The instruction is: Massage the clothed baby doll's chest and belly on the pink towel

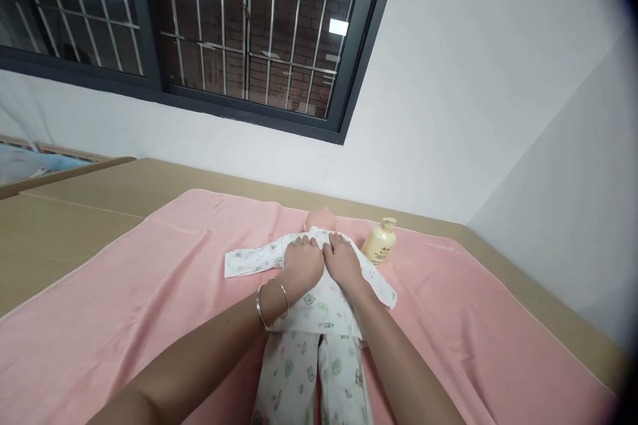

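A doll lies on its back, its bald head (320,218) at the far end. It wears a white long-sleeved top (319,309) and matching trousers (343,372), both with small green and brown prints. My left hand (304,262), a silver bangle on its wrist, rests palm down on the chest of the top, fingers stretched toward the collar. Close beside it my right hand (343,260) also lies on the chest, fingers extended. Both palms are hidden. One sleeve reaches out to the left; the other slants down to the right, partly behind my right forearm.
A pale yellow pump bottle (380,242) stands just right of the doll. Beneath everything spreads a pink blanket (164,265) over a tan surface (90,212). Behind rise a white wall (423,99) and a dark-framed barred window (343,80). Something light blue (40,163) lies beyond a ledge at left.
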`<state>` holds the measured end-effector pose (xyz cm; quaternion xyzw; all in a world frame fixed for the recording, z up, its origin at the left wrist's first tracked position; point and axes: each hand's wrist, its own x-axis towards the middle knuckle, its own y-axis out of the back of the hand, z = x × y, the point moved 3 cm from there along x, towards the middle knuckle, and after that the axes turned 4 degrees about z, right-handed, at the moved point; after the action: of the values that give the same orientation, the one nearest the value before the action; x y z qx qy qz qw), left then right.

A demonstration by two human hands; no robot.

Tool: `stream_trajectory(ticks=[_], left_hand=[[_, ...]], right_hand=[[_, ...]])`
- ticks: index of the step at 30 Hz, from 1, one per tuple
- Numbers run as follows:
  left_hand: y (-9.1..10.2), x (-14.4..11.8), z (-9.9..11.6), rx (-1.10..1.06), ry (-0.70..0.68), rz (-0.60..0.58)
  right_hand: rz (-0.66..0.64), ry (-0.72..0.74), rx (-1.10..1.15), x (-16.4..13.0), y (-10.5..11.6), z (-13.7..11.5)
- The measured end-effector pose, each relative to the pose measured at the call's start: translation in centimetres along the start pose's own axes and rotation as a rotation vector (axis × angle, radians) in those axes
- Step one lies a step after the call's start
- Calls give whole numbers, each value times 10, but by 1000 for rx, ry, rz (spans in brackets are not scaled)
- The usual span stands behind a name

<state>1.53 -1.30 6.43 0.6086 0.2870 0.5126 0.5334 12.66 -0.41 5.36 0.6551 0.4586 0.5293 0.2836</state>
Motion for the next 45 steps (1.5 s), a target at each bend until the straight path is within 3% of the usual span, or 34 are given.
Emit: stream_trajectory(ticks=[3,9,15,19,25,29,32,35,40,45], left_hand=[[5,-3,2,-17,11,-17],[2,16,-22,-235,-13,25],[-32,21,-26,-287,34,225],[-45,20,-24,-299,56,258],[-44,20,-26,-279,50,278],[-34,16,-20,-218,-55,314],[-27,11,-13,-191,-104,300],[-23,8,-10,-195,-15,277],[-26,16,-23,-260,75,235],[-28,29,-39,-349,19,165]], right_hand=[[-21,-4,-35,-3,0,-3],[-45,-60,-254,-25,10,-31],[51,18,11,-8,1,-12],[65,10,134,0,-11,3],[86,22,181,-3,-12,0],[46,47,221,2,-10,8],[7,109,295,6,-9,16],[14,131,292,7,-6,17],[27,10,70,-6,4,-4],[-1,-65,12,-21,14,-26]])
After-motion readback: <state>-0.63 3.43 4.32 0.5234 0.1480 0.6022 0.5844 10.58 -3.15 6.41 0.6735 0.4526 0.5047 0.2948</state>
